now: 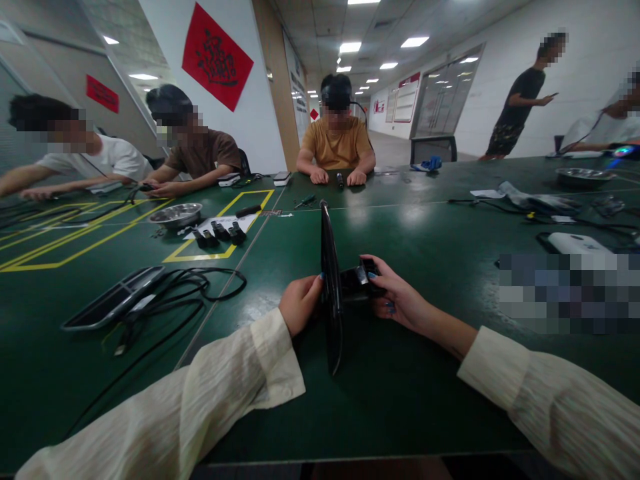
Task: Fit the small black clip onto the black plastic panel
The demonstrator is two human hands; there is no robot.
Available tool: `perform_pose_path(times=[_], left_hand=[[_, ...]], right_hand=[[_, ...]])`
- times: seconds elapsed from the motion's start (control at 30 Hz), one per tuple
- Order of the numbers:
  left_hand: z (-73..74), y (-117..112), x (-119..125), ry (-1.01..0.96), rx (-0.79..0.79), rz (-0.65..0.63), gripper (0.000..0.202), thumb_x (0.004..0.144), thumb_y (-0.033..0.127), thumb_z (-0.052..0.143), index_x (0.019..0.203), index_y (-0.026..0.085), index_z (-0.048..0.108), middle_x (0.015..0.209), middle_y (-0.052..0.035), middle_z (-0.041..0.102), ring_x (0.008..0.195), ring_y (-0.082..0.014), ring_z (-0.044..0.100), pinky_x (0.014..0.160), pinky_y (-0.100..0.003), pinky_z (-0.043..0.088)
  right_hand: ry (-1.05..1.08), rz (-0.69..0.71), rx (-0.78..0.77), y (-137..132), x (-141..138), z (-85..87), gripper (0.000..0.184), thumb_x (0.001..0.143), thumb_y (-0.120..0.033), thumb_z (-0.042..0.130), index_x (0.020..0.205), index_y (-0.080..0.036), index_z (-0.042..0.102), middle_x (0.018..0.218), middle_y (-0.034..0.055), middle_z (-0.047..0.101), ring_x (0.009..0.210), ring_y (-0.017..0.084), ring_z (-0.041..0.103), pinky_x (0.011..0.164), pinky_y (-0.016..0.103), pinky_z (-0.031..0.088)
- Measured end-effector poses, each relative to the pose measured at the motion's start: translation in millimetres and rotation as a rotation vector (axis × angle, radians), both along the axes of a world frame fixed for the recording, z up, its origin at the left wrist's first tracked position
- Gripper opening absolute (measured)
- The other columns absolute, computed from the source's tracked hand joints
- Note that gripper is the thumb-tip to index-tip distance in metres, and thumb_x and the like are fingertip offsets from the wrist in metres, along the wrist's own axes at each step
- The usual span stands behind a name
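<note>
A thin black panel (331,300) stands upright, almost edge-on to me, above the green table (430,400). My left hand (301,303) grips its left face, the thumb near its edge. From the panel's right side juts a black bracket-like part (354,283) with a shiny piece on it. My right hand (395,293) is closed round the outer end of this part. Whether the part is fixed to the panel or only pressed against it, I cannot tell. The panel hides the fingers behind it.
At left lie a dark panel with a silver rim (117,300) and a coiled black cable (200,283). Beyond are a metal bowl (175,215) and several black parts (220,233). A white device (577,243) and cables lie at right. Several people sit around the table; another person stands.
</note>
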State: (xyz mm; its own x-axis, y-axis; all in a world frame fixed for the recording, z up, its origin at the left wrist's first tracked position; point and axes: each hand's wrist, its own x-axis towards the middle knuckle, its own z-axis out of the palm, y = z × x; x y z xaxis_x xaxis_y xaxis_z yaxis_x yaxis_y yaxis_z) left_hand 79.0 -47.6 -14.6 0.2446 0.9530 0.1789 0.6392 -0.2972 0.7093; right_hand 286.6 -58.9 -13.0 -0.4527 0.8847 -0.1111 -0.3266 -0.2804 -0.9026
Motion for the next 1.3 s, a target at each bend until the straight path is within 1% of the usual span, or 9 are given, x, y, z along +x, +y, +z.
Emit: perform_pose_path(times=[0.1, 0.2, 0.4, 0.5, 0.67, 0.8, 1.0, 1.1, 1.3], left_hand=[[-0.1, 0.1, -0.1, -0.010, 0.012, -0.018, 0.046, 0.086, 0.043, 0.026, 0.065, 0.014, 0.056, 0.050, -0.0003, 0.050, 0.051, -0.0138, 0.048, 0.052, -0.024, 0.037], [-0.6, 0.8, 0.3, -0.013, 0.056, -0.012, 0.044, 0.085, 0.043, 0.027, 0.065, 0.015, 0.054, 0.055, -0.0009, 0.051, 0.055, -0.0148, 0.049, 0.055, -0.025, 0.037], [-1.3, 1.9, 1.0, -0.057, 0.055, 0.011, 0.039, 0.085, 0.041, 0.028, 0.064, 0.016, 0.049, 0.053, 0.0006, 0.047, 0.056, -0.0151, 0.049, 0.058, -0.027, 0.039], [0.6, 0.4, 1.4, -0.030, 0.077, -0.021, 0.034, 0.084, 0.039, 0.032, 0.065, 0.016, 0.049, 0.055, 0.0006, 0.049, 0.057, -0.0149, 0.049, 0.058, -0.027, 0.038], [2.2, -1.1, 1.2, -0.057, 0.080, -0.075, 0.030, 0.082, 0.038, 0.035, 0.070, 0.016, 0.051, 0.058, 0.0010, 0.051, 0.060, -0.0147, 0.050, 0.059, -0.026, 0.038], [2.5, -1.8, 1.7, -0.025, 0.057, -0.061, 0.034, 0.082, 0.038, 0.032, 0.062, 0.016, 0.049, 0.055, 0.0002, 0.051, 0.055, -0.0139, 0.048, 0.057, -0.026, 0.035], [0.5, -1.1, 1.8, -0.096, -0.067, -0.014, 0.045, 0.084, 0.043, 0.028, 0.049, 0.017, 0.041, 0.042, 0.0022, 0.041, 0.044, -0.0111, 0.041, 0.048, -0.024, 0.031], [0.5, -0.8, 1.7, -0.107, -0.069, -0.003, 0.047, 0.084, 0.044, 0.028, 0.048, 0.017, 0.040, 0.041, 0.0025, 0.040, 0.042, -0.0105, 0.040, 0.047, -0.024, 0.030], [2.9, -2.2, 1.9, -0.122, -0.058, -0.029, 0.044, 0.084, 0.042, 0.033, 0.049, 0.016, 0.044, 0.041, 0.0030, 0.042, 0.043, -0.0104, 0.042, 0.048, -0.023, 0.031]], right_hand=[[0.003, -0.011, -0.004, -0.4, -0.3, 1.7, 0.047, 0.076, -0.031, 0.053, 0.119, -0.034, 0.034, 0.059, -0.0083, 0.037, 0.038, 0.003, 0.026, 0.036, 0.014, 0.020], [0.000, -0.005, -0.004, -0.4, -0.5, 2.0, 0.046, 0.076, -0.031, 0.053, 0.118, -0.033, 0.034, 0.057, -0.0088, 0.035, 0.038, 0.003, 0.026, 0.036, 0.014, 0.020], [0.002, -0.013, -0.006, -0.7, -0.6, 1.1, 0.046, 0.075, -0.030, 0.054, 0.117, -0.033, 0.036, 0.060, -0.0078, 0.038, 0.039, 0.003, 0.029, 0.036, 0.015, 0.020], [-0.006, -0.015, -0.008, -0.8, -0.7, 1.3, 0.045, 0.075, -0.030, 0.054, 0.116, -0.033, 0.036, 0.061, -0.0077, 0.038, 0.039, 0.003, 0.030, 0.036, 0.015, 0.020], [-0.008, -0.017, -0.003, -0.6, -1.0, 0.7, 0.045, 0.076, -0.030, 0.053, 0.117, -0.033, 0.035, 0.060, -0.0076, 0.039, 0.039, 0.004, 0.029, 0.036, 0.015, 0.019], [-0.007, -0.004, 0.007, -0.4, -0.4, -0.1, 0.045, 0.077, -0.031, 0.052, 0.118, -0.033, 0.034, 0.058, -0.0080, 0.037, 0.040, 0.004, 0.029, 0.037, 0.015, 0.019], [-0.025, 0.001, 0.006, -1.8, -0.9, 3.3, 0.045, 0.076, -0.032, 0.053, 0.117, -0.033, 0.034, 0.059, -0.0083, 0.037, 0.039, 0.004, 0.028, 0.036, 0.015, 0.020], [-0.028, -0.006, 0.001, -2.4, -1.1, 4.1, 0.045, 0.076, -0.031, 0.054, 0.116, -0.033, 0.034, 0.060, -0.0081, 0.038, 0.039, 0.003, 0.028, 0.036, 0.015, 0.019], [-0.020, 0.003, 0.022, -1.6, -0.7, 1.3, 0.045, 0.076, -0.033, 0.054, 0.116, -0.034, 0.035, 0.063, -0.0077, 0.041, 0.038, 0.003, 0.031, 0.035, 0.014, 0.020]])
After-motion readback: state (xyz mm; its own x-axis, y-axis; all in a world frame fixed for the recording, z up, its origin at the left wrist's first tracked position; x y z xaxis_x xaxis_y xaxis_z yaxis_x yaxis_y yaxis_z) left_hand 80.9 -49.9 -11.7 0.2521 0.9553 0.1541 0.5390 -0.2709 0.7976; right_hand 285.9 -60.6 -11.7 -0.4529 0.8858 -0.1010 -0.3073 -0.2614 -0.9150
